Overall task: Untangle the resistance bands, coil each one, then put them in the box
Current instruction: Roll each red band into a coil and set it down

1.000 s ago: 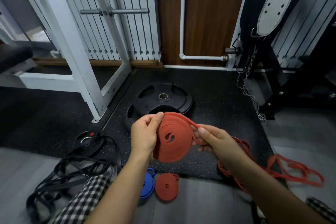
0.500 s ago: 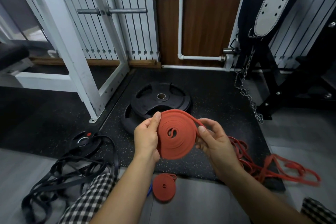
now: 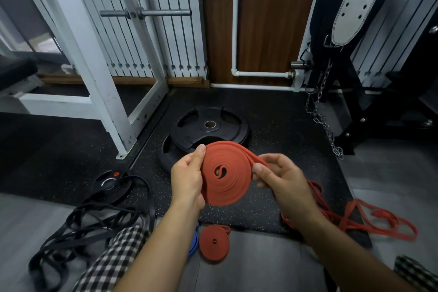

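Observation:
A red resistance band coil is held upright in front of me. My left hand grips its left edge, thumb on the face. My right hand pinches the loose strand coming off the coil's top right. The uncoiled rest of the red band trails on the floor to the right. A small finished red coil lies on the floor below, beside a blue coil mostly hidden by my left forearm. A tangle of black bands lies at the left. No box is in view.
Two stacked black weight plates lie just beyond my hands on the speckled rubber mat. A small black plate sits under the black bands. A white rack frame stands at left, a black machine with a hanging chain at right.
The coil has grown slightly and turned, and my right hand has moved in closer to its edge. The loose red band on the floor has been drawn in a little.

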Tool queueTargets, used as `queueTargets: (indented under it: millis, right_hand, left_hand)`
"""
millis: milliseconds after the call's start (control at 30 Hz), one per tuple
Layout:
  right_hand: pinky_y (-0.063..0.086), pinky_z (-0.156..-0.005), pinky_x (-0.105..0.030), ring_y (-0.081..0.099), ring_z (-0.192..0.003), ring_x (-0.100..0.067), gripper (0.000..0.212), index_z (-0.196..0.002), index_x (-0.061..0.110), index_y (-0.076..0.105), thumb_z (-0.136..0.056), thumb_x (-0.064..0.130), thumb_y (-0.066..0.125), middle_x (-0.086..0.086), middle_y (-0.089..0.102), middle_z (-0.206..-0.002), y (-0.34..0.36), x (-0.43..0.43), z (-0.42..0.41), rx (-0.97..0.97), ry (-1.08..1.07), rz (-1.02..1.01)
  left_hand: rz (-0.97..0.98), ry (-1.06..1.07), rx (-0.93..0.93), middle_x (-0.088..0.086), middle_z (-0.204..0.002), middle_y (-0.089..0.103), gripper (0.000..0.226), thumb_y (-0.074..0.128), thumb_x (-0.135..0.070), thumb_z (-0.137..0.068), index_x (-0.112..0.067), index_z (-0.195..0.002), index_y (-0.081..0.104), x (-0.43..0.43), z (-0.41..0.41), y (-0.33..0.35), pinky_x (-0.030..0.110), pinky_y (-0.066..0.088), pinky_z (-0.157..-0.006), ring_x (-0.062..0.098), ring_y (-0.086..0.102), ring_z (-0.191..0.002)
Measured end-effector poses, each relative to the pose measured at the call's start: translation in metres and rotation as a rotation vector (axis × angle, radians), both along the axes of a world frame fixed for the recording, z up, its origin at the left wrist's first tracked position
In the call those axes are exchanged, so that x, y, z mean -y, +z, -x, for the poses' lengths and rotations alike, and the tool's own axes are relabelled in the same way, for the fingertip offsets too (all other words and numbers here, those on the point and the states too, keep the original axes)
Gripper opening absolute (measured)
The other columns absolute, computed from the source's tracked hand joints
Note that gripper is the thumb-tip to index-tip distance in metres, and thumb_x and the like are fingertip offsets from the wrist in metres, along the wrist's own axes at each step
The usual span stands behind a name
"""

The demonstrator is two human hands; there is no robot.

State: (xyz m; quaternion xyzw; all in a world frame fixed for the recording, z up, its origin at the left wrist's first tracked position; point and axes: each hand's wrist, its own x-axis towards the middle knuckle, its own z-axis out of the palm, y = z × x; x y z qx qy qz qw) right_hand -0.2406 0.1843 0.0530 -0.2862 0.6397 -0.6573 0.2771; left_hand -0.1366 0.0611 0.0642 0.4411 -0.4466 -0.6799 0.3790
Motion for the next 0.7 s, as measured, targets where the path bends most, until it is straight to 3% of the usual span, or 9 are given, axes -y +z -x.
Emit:
queueTargets:
  millis: [100,300,367,467,567,633,700]
  right_hand:
    - [0.055,-0.063,-0.02,0.068,-0.074,-0.008,0.011,-0.096,0.018,0.056,-0.089,0.01,0.057,0.002,0.072,-0.083,-0.008,0.002,-0.014,0.052,-0.024,0.012]
    - [0.054,-0.072,-0.022,0.067,-0.087,-0.005,0.029,-0.111,0.028,0.054,-0.088,0.013,0.059,0.003,0.07,-0.098,-0.02,-0.004,-0.02,0.152,-0.036,-0.004]
    - [0.051,-0.064,-0.014,0.065,-0.084,-0.001,0.038,-0.117,0.03,0.049,-0.087,0.009,0.059,0.005,0.067,-0.099,-0.027,-0.009,-0.02,0.144,-0.051,-0.046]
    - [0.044,-0.049,-0.007,0.06,-0.061,0.007,0.042,-0.126,0.017,0.048,-0.088,0.0,0.056,0.005,0.059,-0.083,-0.043,-0.017,0.004,0.154,-0.049,-0.158]
    - [0.048,-0.046,-0.014,0.058,-0.062,-0.007,0.035,-0.122,0.004,0.051,-0.089,-0.007,0.05,0.0,0.057,-0.079,-0.075,-0.026,0.046,0.242,-0.061,-0.298]
    - [0.049,-0.055,-0.018,0.054,-0.07,-0.011,0.033,-0.121,-0.001,0.053,-0.089,-0.006,0.049,-0.004,0.06,-0.088,-0.113,-0.036,0.065,0.225,-0.101,-0.413]
    - [0.045,-0.058,-0.013,0.054,-0.075,-0.013,0.031,-0.12,-0.004,0.055,-0.089,-0.005,0.05,-0.009,0.059,-0.097,-0.162,-0.048,0.069,0.174,-0.126,-0.543]
  left_hand:
    - [-0.008,0.043,-0.011,0.002,-0.06,0.065,0.024,0.059,-0.025,-0.089,-0.01,-0.07,0.062,-0.005,0.002,-0.005,0.027,0.053,-0.055,0.018,0.061,-0.06]
    - [-0.146,0.072,-0.044,0.007,-0.073,0.064,0.023,0.056,-0.026,-0.092,-0.01,-0.077,0.062,-0.014,0.01,-0.016,0.032,0.054,-0.065,0.019,0.061,-0.067]
    - [-0.23,0.064,-0.059,0.009,-0.077,0.064,0.025,0.053,-0.027,-0.093,-0.008,-0.08,0.062,-0.021,0.018,-0.027,0.037,0.054,-0.073,0.023,0.061,-0.071]
    - [-0.417,0.095,-0.083,0.011,-0.09,0.062,0.027,0.048,-0.029,-0.096,-0.005,-0.1,0.059,-0.035,0.039,-0.06,0.041,0.051,-0.079,0.024,0.059,-0.072]
    - [-0.573,0.083,-0.076,0.01,-0.102,0.06,0.036,0.041,-0.033,-0.098,-0.007,-0.12,0.054,-0.061,0.065,-0.105,0.044,0.048,-0.088,0.024,0.058,-0.088]
    - [-0.71,0.033,-0.085,0.008,-0.097,0.063,0.033,0.039,-0.033,-0.098,-0.011,-0.119,0.053,-0.082,0.072,-0.145,0.04,0.052,-0.081,0.023,0.062,-0.082]
    - [-0.803,0.014,0.008,0.005,-0.084,0.062,0.031,0.04,-0.029,-0.098,-0.008,-0.116,0.055,-0.098,0.066,-0.186,0.026,0.053,-0.058,0.019,0.063,-0.064]
